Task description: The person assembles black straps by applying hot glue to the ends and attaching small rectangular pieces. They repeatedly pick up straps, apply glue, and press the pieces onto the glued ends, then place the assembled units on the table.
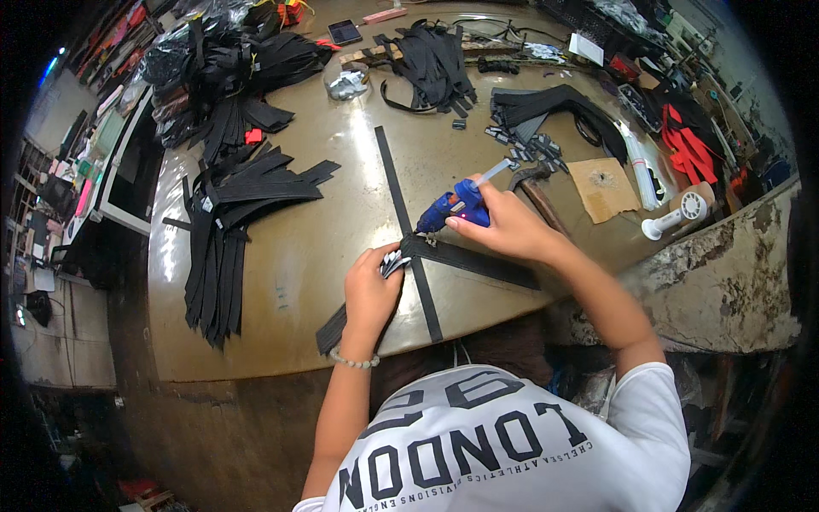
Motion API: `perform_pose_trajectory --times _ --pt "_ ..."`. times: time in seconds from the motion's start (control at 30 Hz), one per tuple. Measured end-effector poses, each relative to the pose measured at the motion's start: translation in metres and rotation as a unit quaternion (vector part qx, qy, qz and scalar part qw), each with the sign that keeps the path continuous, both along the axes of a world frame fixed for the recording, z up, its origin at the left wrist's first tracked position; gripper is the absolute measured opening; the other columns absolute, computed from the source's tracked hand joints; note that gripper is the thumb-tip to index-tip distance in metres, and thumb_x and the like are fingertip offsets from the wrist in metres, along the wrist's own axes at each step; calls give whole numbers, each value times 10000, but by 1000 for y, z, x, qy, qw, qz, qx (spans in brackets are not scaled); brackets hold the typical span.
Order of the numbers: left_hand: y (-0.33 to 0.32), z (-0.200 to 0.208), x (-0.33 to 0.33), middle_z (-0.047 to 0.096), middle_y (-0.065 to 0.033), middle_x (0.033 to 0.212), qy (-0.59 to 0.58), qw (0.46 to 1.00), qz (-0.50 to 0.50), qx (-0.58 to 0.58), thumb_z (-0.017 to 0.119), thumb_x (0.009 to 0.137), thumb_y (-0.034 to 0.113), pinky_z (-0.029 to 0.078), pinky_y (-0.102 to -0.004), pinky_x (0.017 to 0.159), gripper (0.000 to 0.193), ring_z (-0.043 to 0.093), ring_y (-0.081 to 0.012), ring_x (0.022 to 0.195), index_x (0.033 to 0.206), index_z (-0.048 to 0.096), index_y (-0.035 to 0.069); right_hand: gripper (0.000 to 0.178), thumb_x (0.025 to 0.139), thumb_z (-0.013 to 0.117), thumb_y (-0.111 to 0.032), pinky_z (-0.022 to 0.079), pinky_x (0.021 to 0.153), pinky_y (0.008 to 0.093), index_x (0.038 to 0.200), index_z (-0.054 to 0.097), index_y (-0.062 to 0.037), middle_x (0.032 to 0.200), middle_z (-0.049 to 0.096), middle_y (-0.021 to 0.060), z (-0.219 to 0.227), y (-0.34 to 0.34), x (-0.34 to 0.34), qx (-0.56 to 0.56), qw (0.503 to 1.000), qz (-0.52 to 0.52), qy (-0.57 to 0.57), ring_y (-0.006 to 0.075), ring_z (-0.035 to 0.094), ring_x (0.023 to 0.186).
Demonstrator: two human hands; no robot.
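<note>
My right hand (509, 224) grips a blue hot glue gun (445, 212), with a clear glue stick (495, 173) poking out of its back. The gun's nozzle points down at the near end of a stack of flat black straps (478, 263) that slants off to the right. My left hand (372, 288) is closed around several small dark pieces with white edges (392, 263), close to the nozzle. More black strap (331, 329) shows beside the left wrist. A long single black strap (392, 175) runs lengthwise across the table, passing under the work.
Black strap bundles (222, 230) lie at the left, with others (431, 64) at the back and right (554, 107). Small dark pieces (537, 152), a hammer (542, 200), cardboard (604, 185) and a white spool (674, 215) lie on the right. A phone (345, 32) rests at the back.
</note>
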State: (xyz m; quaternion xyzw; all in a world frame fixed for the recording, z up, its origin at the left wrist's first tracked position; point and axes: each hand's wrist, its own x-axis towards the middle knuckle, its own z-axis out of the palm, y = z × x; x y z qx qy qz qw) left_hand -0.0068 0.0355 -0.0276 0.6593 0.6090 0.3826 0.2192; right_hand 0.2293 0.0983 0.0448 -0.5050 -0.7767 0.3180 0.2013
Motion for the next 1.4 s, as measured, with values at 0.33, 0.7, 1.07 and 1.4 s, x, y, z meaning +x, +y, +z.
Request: perform_pose_trajectory --times 0.33,0.7,1.07,1.4 --pt "1 -1 -2 677 -188 888 9 1000 -10 -1 690 751 15 513 -369 747 304 662 -322 802 1053 714 44 545 878 657 -456 498 636 480 1106 542 26 730 633 263 -1 4 -11 20 999 19 -19 444 638 678" --pt "1 -4 -2 641 -167 878 3 1000 -18 -7 680 755 25 501 -411 749 308 625 -359 830 1061 687 58 567 877 658 -459 499 633 465 1136 546 33 726 632 257 3 -29 -2 -7 998 39 -51 421 642 674" --pt "-2 8 4 660 -215 971 -28 999 20 -24 613 846 21 505 -377 793 268 643 -347 860 1111 653 24 480 948 584 -450 516 790 446 1106 588 3 935 690 202 -35 -16 153 208 787 -581 -5 391 668 863" --pt "-7 8 7 573 -141 1251 -67 987 58 132 527 999 132 381 -363 1020 294 519 -257 1151 1244 556 -27 227 872 598 -228 508 704 455 802 682 -29 788 639 204 -16 -20 116 179 921 -306 162 385 627 766"
